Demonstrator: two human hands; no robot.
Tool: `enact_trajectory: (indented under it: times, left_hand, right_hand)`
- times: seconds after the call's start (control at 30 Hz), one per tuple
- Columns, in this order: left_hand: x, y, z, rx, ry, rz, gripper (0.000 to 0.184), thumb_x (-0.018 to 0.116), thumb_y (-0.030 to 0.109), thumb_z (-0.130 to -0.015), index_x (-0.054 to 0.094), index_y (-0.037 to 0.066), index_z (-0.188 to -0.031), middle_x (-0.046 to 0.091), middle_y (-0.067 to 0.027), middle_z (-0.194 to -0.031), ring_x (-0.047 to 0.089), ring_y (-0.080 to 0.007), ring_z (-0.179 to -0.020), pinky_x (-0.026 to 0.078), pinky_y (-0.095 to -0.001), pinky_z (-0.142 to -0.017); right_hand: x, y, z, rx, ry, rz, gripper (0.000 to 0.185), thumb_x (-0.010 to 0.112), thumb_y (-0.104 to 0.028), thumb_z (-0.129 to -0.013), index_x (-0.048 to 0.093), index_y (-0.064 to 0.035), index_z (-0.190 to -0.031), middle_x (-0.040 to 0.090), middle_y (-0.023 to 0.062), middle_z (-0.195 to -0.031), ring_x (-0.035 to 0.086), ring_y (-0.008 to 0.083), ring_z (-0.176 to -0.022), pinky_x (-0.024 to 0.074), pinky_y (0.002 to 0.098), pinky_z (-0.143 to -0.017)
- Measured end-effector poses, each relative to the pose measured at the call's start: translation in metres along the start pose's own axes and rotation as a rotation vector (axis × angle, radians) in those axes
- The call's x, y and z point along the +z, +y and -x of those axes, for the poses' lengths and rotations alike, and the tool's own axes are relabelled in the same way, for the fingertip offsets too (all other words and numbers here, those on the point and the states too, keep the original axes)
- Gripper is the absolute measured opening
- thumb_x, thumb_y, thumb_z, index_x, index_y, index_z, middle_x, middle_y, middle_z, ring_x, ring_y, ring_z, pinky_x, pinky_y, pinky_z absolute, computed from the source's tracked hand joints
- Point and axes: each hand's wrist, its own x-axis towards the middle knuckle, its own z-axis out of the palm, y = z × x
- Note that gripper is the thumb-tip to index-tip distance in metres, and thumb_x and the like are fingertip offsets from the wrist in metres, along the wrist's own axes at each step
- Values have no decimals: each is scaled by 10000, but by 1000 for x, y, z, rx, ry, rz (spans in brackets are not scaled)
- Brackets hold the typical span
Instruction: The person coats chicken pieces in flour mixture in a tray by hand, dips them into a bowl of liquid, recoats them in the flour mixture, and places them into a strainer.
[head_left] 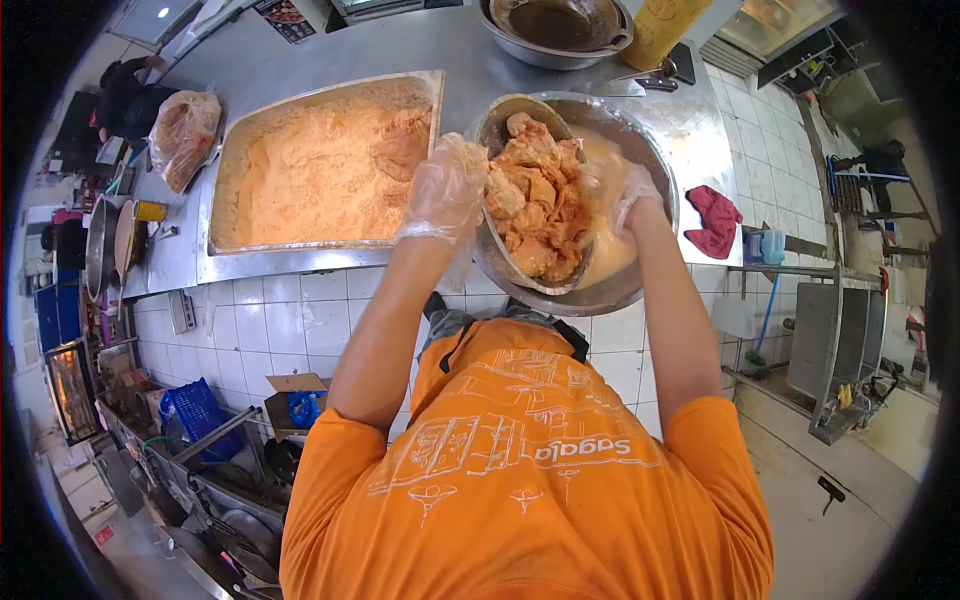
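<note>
My left hand (445,190), in a clear plastic glove, is closed at the left rim of a metal strainer bowl (492,125) heaped with coated chicken pieces (535,195). This bowl is tilted inside a large metal basin (655,150) of pale orange liquid (610,235). Over the liquid, at the strainer's right side, is my right hand (620,190), also gloved; its fingers are blurred. To the left lies a rectangular metal tray (330,245) of orange-tinted flour (310,170), with a coated piece (403,145) at its right end.
Nested bowls (560,52), a yellow container (665,30) and a knife (655,83) sit at the back. A red cloth (712,222) lies at the right, a bag of meat (185,140) at the left. Another person (130,95) is at the far left.
</note>
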Motion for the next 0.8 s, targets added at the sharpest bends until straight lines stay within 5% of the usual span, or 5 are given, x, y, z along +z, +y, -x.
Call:
enact_trajectory:
  times: [0.23,0.4,0.6,0.77,0.8]
  left_hand:
    - [4,-23,-7,231,-107,-391,135,615,56,-847,664,8,-964,651,-170,-935,670,-338,-925,551,-392,-797]
    - [10,-36,-9,284,-97,-437,149,609,66,-836,676,25,-964,652,-170,-958,665,-332,-920,553,-384,-787]
    - [-3,-8,-7,462,-98,-800,171,603,76,-846,665,19,-994,659,-165,-933,666,-309,-939,556,-380,-759]
    - [11,-34,-13,114,-167,-213,180,600,76,-854,660,16,-1013,656,-167,-953,666,-310,-945,550,-369,-785]
    - [13,-37,-12,128,-173,-220,179,598,73,-856,658,14,-1014,655,-167,-949,669,-309,-942,550,-367,-782]
  right_hand:
    - [-43,-80,-8,-158,138,3,308,444,-188,-968,618,-121,-1213,613,92,-1234,606,245,-1124,511,333,-950]
    - [-30,-15,26,197,340,-31,334,426,-196,-982,593,-128,-1263,590,79,-1301,583,229,-1171,497,326,-980]
    - [101,66,15,588,-189,93,367,405,-206,-1000,563,-136,-1324,562,62,-1382,556,210,-1227,480,317,-1016]
    - [161,131,-2,443,7,-918,396,387,-214,-1015,537,-143,-1374,539,48,-1449,533,195,-1273,466,310,-1047]
    - [149,118,-6,379,-5,-681,401,385,-230,-1022,529,-143,-1387,537,35,-1454,530,197,-1280,462,314,-1053]
